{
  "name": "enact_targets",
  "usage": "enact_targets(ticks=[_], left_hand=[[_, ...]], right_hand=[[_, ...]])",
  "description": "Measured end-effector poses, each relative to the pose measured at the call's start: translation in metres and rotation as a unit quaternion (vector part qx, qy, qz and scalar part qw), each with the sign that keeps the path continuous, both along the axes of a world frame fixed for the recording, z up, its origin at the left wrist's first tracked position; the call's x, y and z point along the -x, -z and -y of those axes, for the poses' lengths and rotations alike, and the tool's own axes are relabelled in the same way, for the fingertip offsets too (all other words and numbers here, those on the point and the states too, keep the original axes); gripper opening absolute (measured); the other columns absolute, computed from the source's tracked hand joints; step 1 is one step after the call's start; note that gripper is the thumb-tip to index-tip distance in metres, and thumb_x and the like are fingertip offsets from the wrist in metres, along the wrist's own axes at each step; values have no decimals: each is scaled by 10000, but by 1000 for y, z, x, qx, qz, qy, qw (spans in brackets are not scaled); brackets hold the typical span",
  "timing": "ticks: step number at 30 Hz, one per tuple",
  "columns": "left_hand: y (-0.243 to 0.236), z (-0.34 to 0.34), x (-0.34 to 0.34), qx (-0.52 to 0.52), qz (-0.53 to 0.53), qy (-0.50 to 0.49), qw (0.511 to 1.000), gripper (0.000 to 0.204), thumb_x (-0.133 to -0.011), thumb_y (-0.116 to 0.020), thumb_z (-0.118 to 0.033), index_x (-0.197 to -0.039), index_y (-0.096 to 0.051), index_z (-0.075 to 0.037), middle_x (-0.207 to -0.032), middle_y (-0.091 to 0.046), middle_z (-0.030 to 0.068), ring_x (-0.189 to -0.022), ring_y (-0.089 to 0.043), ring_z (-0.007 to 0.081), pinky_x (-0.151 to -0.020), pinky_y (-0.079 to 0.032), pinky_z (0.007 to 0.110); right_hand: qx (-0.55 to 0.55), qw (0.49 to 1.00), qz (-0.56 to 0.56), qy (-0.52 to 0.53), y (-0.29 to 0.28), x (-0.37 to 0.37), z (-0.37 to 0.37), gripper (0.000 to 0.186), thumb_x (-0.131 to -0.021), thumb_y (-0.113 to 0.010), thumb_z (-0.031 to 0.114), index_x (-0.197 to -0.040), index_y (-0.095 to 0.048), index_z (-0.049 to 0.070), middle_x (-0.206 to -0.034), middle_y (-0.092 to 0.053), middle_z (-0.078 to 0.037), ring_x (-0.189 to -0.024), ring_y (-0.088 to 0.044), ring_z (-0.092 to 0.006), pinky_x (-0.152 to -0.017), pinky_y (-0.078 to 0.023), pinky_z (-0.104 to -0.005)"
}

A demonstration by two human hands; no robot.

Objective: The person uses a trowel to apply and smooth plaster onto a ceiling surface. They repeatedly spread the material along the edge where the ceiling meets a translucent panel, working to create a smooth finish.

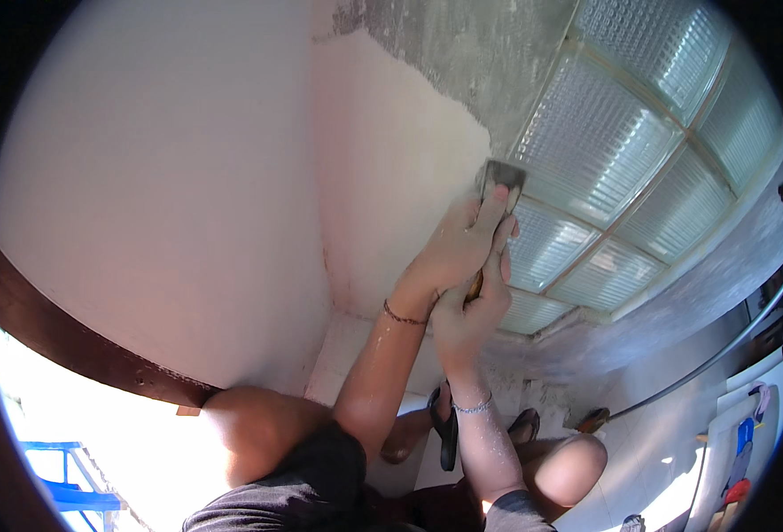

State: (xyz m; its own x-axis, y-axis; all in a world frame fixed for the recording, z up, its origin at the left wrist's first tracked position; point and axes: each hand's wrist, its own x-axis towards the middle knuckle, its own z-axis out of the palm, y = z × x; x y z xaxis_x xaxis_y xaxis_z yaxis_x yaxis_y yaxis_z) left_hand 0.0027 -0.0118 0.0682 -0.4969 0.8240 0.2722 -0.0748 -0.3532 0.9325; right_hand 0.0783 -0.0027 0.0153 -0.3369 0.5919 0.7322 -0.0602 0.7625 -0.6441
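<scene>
Fingers [498, 202] of the left hand [456, 241] lie flat along the face of a scraper [501, 171] at about one o'clock from the middle of the view; whether they also grip its edge I cannot tell. Below them, the right hand [473, 321] is closed around the scraper's handle, only a yellowish bit of which shows. The blade rests against the wall surface just beside the window frame.

Largest is the plain white wall [161, 177], filling nine to eleven o'clock. Next comes the glass-block window [599, 133], its ribbed panes spread from one to three o'clock. Between them, near twelve, a cream coating [391, 133] meets rough grey cement [471, 53] along a ragged edge.

A dark brown beam [81, 341] curves past half past eight. The person's bent left knee [258, 421] is near seven o'clock, the right knee [577, 465] near half past four. Out at eight stands a blue frame [77, 496]. A grey hose [710, 365] bends through four o'clock, with small coloured items [744, 436] beyond, too small for any lettering to be made out. A black sandal [446, 430] is near half past five; smallest are the bracelets [473, 407], one on each forearm.
</scene>
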Motion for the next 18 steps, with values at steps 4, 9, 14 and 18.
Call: enact_targets(ticks=[4, 9, 14, 18], left_hand=[[-1, 5, -1, 21, 33, 16, 999, 526, -1052, -424, -462, -858, -545, 11, -671, -553, 50, -484, -574, 141, -449, -452, 284], [-8, -3, -3, -20, 12, -27, 999, 535, -1045, -431, -482, -868, -552, 8, -666, -558, 54, -486, -573, 141, -460, -454, 277], [4, 6, 0, 47, 6, -12, 999, 539, -1049, -422, -484, -871, -556, 6, -667, -560, 51, -501, -568, 122, -481, -461, 270], [23, 11, 1, 12, 41, 14, 999, 591, -1028, -401, -566, -864, -591, -31, -560, -544, 11, -441, -537, 94, -425, -426, 230]], right_hand=[[-28, 1000, 7, 11, -7, 1, 3, 693, -840, -477, 22, -1499, -292, -90, -1412, -468, -330, -1236, -551, -434, -988, -471, -420], [9, 1000, 15, -13, -18, -3, -5, 592, -900, -465, 50, -1465, -353, -90, -1434, -479, -302, -1276, -534, -415, -1035, -436, -428], [-92, 995, 20, 40, -2, -1, 3, 707, -823, -463, -30, -1496, -267, -113, -1471, -402, -337, -1256, -536, -439, -992, -477, -410], [-8, 1000, -2, -29, 21, 3, 9, 731, -812, -465, -42, -1506, -248, -108, -1482, -380, -345, -1281, -513, -439, -1015, -461, -407]])
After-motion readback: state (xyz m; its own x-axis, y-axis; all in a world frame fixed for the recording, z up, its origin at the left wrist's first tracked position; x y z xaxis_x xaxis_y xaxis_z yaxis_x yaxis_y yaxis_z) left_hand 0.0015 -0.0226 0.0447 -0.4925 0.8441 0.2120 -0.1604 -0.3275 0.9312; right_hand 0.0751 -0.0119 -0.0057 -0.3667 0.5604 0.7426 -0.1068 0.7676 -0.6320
